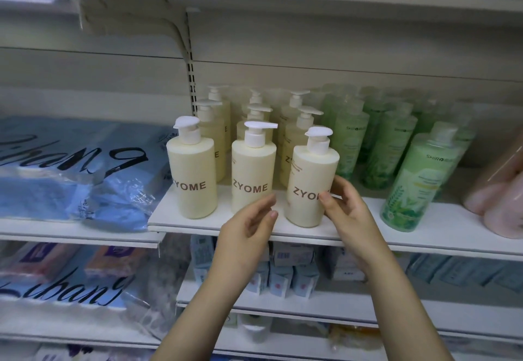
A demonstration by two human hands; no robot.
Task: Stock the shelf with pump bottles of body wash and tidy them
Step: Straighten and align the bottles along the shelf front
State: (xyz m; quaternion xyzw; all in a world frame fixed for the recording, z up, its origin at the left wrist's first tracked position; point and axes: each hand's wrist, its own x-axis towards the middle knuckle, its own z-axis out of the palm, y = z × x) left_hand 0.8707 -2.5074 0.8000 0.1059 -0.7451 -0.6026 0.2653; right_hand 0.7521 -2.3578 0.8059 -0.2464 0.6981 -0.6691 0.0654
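Fingers: right hand grips rightmost ZYOME bottle | left hand loosely open | green bottles: SHIRO

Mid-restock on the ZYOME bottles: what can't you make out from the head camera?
Head view:
Right front ZYOME bottle: label end covered by the right hand.
Rear ZYOME bottles: labels hidden by the front row.
Green bottles: print blurred.
Pink packs: cut off by the right edge.

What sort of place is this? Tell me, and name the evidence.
Most likely a shop's toiletries aisle: rows of identical cream ZYOME pump bottles, green SHIRO bottles beside them, all on white retail shelving with small boxed goods stacked below.
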